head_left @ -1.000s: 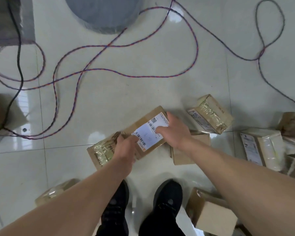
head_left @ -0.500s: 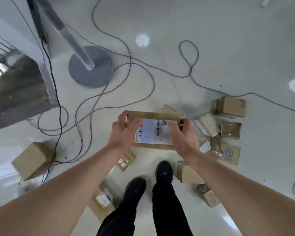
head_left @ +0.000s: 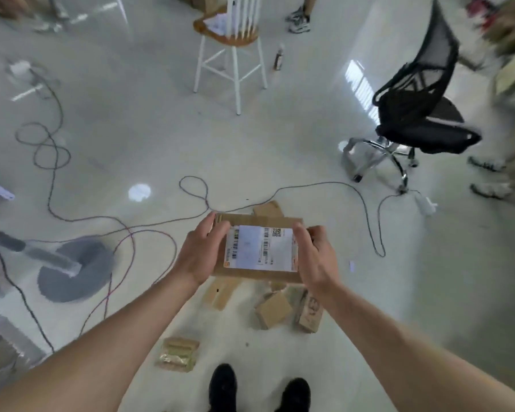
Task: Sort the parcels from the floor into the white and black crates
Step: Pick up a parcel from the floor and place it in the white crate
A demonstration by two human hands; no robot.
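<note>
The person's body enters from the lower corners of the frame as two forearms. Both are bare along their full visible length, with uncovered wrists, up to the left hand [head_left: 201,254] and the right hand [head_left: 315,260] at the centre of the frame. Footwear is a pair of black shoes with rounded toes at bottom centre, the left shoe [head_left: 223,385] and the right shoe [head_left: 295,394]. Both uppers are uniformly dark, and lacing or seams are too dark to distinguish.
</note>
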